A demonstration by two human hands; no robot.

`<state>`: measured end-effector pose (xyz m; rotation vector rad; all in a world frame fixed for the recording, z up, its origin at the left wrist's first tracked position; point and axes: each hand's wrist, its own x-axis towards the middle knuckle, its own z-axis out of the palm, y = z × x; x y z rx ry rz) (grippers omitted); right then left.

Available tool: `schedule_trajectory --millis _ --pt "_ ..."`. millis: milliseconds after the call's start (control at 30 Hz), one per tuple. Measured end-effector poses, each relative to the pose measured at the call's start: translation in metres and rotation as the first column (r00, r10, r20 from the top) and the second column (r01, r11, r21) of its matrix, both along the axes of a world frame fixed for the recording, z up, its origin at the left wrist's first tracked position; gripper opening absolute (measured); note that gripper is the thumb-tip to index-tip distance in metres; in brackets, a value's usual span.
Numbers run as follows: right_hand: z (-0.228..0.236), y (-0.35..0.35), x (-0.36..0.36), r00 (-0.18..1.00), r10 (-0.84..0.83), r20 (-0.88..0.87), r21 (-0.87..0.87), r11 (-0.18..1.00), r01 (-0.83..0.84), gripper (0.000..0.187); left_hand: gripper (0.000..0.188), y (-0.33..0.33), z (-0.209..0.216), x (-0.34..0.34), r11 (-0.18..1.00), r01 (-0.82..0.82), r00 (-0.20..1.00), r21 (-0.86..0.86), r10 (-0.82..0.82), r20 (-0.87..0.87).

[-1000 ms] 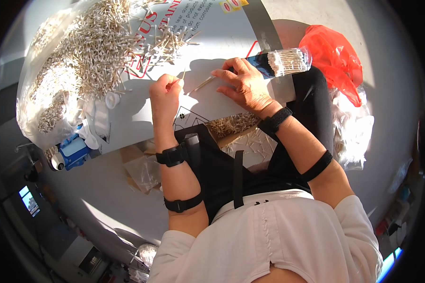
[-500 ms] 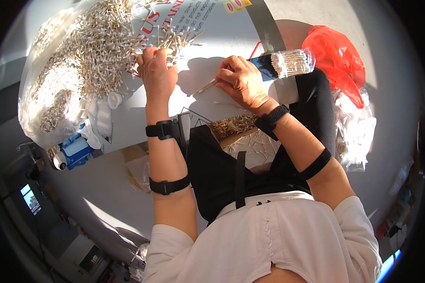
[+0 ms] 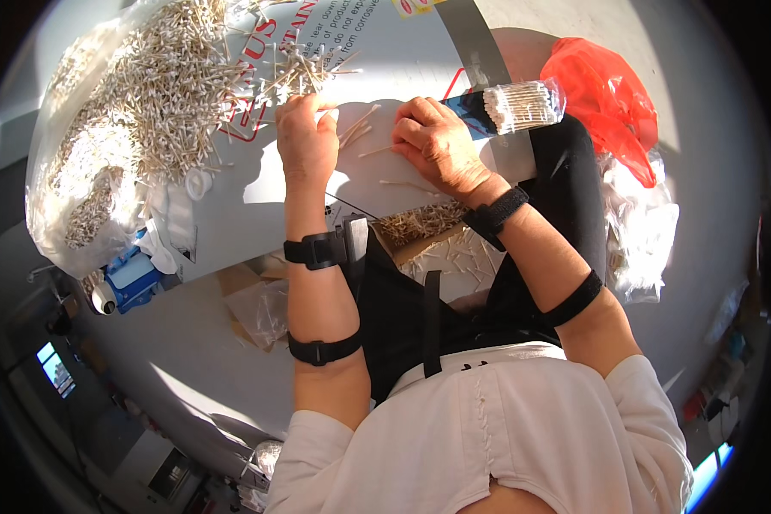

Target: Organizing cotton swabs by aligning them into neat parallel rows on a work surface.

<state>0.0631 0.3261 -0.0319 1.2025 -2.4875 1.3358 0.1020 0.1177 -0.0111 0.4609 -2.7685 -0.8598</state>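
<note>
My left hand (image 3: 307, 146) is closed, fingertips bent down at the table, with a few cotton swabs (image 3: 358, 130) fanning out beside its thumb. Just beyond those fingers lies a small loose heap of swabs (image 3: 304, 70). A short way to the right, my right hand (image 3: 437, 146) is curled in a pinch, and a swab stick pokes out left from its fingertips. Past its knuckles lies a clear bag packed with swabs in a row (image 3: 522, 107), with a dark blue part toward the hand. One loose swab (image 3: 407, 184) rests on the table below.
A big clear bag spilling swabs (image 3: 146, 111) covers the table's left. Below it sits a blue and white object (image 3: 133, 278). A red plastic bag (image 3: 600, 103) and clear bags (image 3: 638, 231) are at the right. An open carton with swabs (image 3: 437, 240) stands by my lap.
My left hand has drawn back from the heap and moved right, toward my right hand, with swabs now showing beside its thumb. The right hand has barely moved.
</note>
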Motion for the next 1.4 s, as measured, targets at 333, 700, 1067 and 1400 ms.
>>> schedule_trajectory --millis 333,700,1067,1400 --pt "0.000 0.006 -0.002 0.999 0.044 0.024 -0.004 0.999 -0.044 0.013 0.011 0.020 0.003 0.012 0.991 0.050 0.999 -0.123 -0.050 0.010" --pt "-0.003 0.004 0.001 0.999 0.040 0.007 0.057 0.998 -0.041 0.013 0.007 -0.003 0.003 0.004 0.991 0.123 0.978 -0.060 -0.111 0.175" --pt "0.002 0.013 0.007 0.996 -0.061 0.067 0.012 0.998 0.061 0.028 0.025 0.032 -0.005 0.034 0.986 0.055 0.995 -0.160 -0.067 -0.071" --pt "0.021 0.030 0.020 0.987 -0.039 0.157 0.105 0.994 0.023 0.026 0.033 0.064 -0.005 0.030 0.990 0.019 0.964 -0.143 -0.056 -0.258"
